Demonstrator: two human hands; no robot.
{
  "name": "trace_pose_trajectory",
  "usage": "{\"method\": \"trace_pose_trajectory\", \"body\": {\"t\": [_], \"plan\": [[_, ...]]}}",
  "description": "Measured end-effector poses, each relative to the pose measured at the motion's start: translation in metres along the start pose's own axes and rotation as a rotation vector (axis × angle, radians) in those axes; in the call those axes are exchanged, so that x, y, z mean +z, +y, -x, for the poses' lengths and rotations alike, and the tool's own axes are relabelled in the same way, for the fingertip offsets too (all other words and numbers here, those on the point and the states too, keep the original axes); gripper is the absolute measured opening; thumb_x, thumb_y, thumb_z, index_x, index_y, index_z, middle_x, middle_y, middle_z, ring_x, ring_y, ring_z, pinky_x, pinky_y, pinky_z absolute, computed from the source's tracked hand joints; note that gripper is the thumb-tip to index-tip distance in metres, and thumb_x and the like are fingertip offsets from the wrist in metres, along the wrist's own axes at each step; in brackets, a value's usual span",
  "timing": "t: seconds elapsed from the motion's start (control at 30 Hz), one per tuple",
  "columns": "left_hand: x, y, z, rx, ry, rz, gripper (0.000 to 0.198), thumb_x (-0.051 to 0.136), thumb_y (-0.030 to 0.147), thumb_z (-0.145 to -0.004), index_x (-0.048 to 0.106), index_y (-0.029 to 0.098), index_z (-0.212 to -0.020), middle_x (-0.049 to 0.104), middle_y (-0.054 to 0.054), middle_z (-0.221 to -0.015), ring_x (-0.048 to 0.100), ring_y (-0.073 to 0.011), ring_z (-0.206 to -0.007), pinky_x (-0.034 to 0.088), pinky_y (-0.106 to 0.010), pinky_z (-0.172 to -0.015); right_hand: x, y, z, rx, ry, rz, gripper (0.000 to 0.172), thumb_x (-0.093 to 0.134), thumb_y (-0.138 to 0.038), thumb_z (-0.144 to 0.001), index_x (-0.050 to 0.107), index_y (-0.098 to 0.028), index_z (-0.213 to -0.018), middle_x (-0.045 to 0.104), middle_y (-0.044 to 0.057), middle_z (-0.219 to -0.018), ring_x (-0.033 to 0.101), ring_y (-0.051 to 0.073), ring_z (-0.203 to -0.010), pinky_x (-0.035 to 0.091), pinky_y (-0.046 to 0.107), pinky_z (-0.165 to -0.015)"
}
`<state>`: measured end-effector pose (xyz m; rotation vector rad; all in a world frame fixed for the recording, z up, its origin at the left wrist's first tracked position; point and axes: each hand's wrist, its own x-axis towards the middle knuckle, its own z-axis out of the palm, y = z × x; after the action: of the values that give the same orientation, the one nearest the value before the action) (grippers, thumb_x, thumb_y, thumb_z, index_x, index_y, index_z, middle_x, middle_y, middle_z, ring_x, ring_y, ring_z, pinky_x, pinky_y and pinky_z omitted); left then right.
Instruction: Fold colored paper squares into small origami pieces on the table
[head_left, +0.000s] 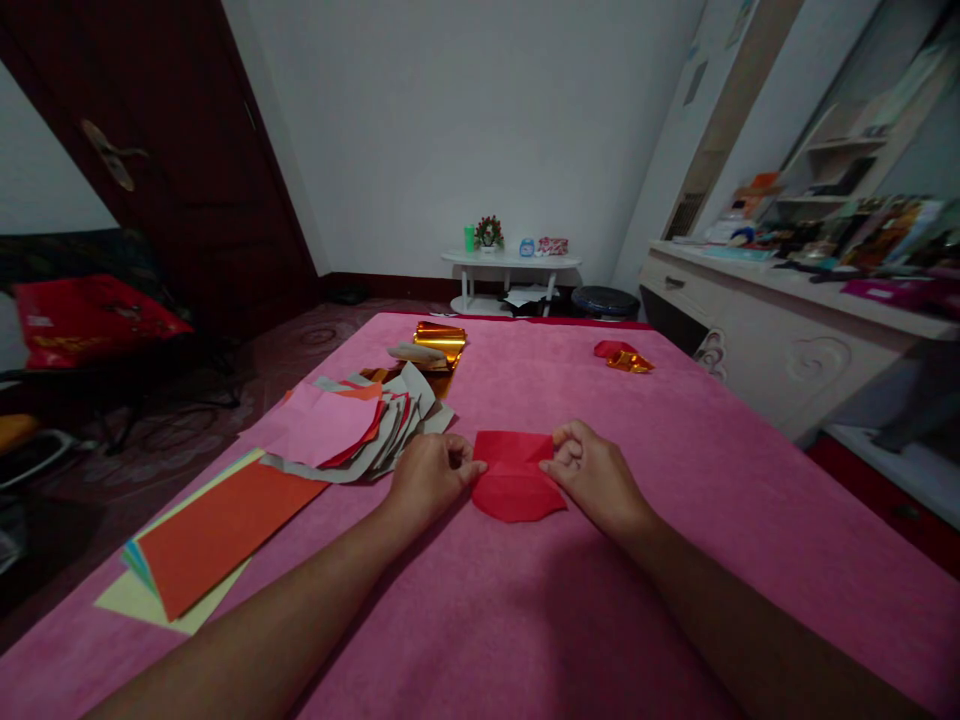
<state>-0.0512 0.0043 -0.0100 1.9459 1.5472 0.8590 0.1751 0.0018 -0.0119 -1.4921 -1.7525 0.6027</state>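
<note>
A folded red paper piece [514,478] lies on the pink cloth [570,620] of the table, flat at the top and rounded at the near edge. My left hand [429,477] pinches its left edge with fingers curled. My right hand [592,474] pinches its right upper edge, thumb against fingers. Both forearms reach in from the bottom of the view.
Left of my hands lies a fanned heap of pink, red and grey paper pieces [360,425], and nearer, a stack of orange and yellow sheets [214,530]. Gold foil [441,342] and a small red-and-gold folded piece [624,357] lie further back. A white dresser [780,330] stands on the right.
</note>
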Motion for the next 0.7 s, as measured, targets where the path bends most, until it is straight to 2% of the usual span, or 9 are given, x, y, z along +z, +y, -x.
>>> {"method": "trace_pose_trajectory", "body": {"t": [0.13,0.27,0.33,0.4,0.47,0.6,0.7], "plan": [[-0.001,0.007,0.004,0.047,0.024,-0.040,0.011,0.066,0.027,-0.069,0.061,0.019,-0.072,0.057,0.002,-0.063,0.050,-0.0131,-0.056,0.030,-0.023,-0.053,-0.002,-0.004,0.003,-0.063,0.001,0.208,0.021,0.063,-0.018,-0.069,0.046,-0.022,-0.081,0.056,-0.005,-0.062,0.052,0.013,-0.055,0.034,0.024,-0.053],[-0.002,0.014,0.007,0.239,0.183,-0.184,0.042,0.068,0.016,-0.064,0.052,0.020,-0.103,0.057,-0.004,-0.100,0.054,-0.0200,-0.089,0.041,-0.030,-0.073,-0.006,-0.008,0.007,-0.181,0.025,0.343,0.019,0.059,-0.011,-0.069,0.045,-0.022,-0.077,0.055,-0.002,-0.074,0.050,0.012,-0.060,0.032,0.024,-0.055],[-0.003,0.017,0.007,0.377,0.199,-0.271,0.046,0.065,0.012,-0.067,0.050,0.020,-0.109,0.052,-0.007,-0.113,0.049,-0.0228,-0.102,0.040,-0.034,-0.083,-0.008,-0.009,0.007,-0.278,-0.032,0.359,0.017,0.053,-0.005,-0.070,0.046,-0.021,-0.071,0.053,-0.001,-0.075,0.048,0.012,-0.062,0.032,0.024,-0.056],[-0.004,0.019,0.007,0.493,0.170,-0.368,0.038,0.062,0.013,-0.073,0.052,0.021,-0.108,0.052,-0.007,-0.114,0.048,-0.0233,-0.103,0.038,-0.036,-0.085,-0.011,-0.009,0.006,-0.356,-0.103,0.344,0.019,0.049,-0.001,-0.070,0.047,-0.021,-0.068,0.052,-0.001,-0.075,0.049,0.012,-0.064,0.033,0.023,-0.057],[-0.005,0.020,0.007,0.553,0.154,-0.470,0.026,0.059,0.015,-0.078,0.056,0.022,-0.103,0.054,-0.007,-0.109,0.048,-0.0227,-0.097,0.037,-0.036,-0.082,-0.012,-0.008,0.005,-0.360,-0.117,0.326,0.019,0.050,-0.002,-0.070,0.048,-0.021,-0.072,0.053,-0.002,-0.076,0.049,0.012,-0.066,0.034,0.023,-0.058],[-0.007,0.023,0.008,0.585,0.181,-0.623,0.011,0.057,0.018,-0.082,0.056,0.018,-0.093,0.056,-0.007,-0.099,0.048,-0.0220,-0.088,0.036,-0.036,-0.077,-0.013,-0.010,0.005,-0.280,-0.017,0.359,0.023,0.057,-0.009,-0.070,0.045,-0.022,-0.084,0.054,-0.001,-0.082,0.051,0.014,-0.068,0.035,0.024,-0.059],[-0.009,0.027,0.009,0.616,0.147,-0.702,0.004,0.053,0.017,-0.085,0.055,0.017,-0.087,0.057,-0.006,-0.090,0.048,-0.0213,-0.083,0.034,-0.037,-0.073,-0.013,-0.017,0.010,-0.328,0.022,0.452,0.019,0.053,-0.007,-0.072,0.045,-0.021,-0.082,0.054,0.000,-0.083,0.049,0.014,-0.067,0.033,0.025,-0.058]]}}
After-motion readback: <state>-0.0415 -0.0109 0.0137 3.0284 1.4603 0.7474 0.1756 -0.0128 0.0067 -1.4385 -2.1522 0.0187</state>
